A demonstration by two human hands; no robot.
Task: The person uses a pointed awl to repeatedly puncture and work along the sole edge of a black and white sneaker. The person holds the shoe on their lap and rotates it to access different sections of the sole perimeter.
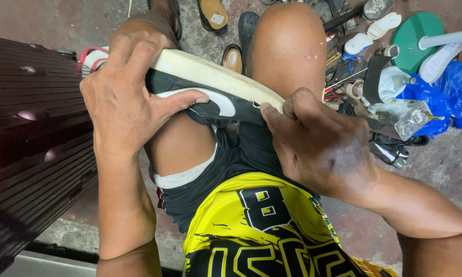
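Note:
A black sneaker (218, 105) with a white side stripe and an off-white sole (215, 77) lies on its side across my bare knees, sole facing away. My left hand (123, 97) wraps over its left end, fingers on the sole and thumb pressed on the white stripe. My right hand (313, 138) pinches the sole's edge at the right end, thumb against the seam between sole and upper. Whether it holds a small tool is hidden.
A dark ribbed bench (31, 149) fills the left. Loose shoes and sandals (213, 13) lie on the concrete floor ahead. To the right sit white soles (382, 25), a green round lid (413, 33), a blue plastic bag (451, 92), a clear bottle (410, 118) and several tools.

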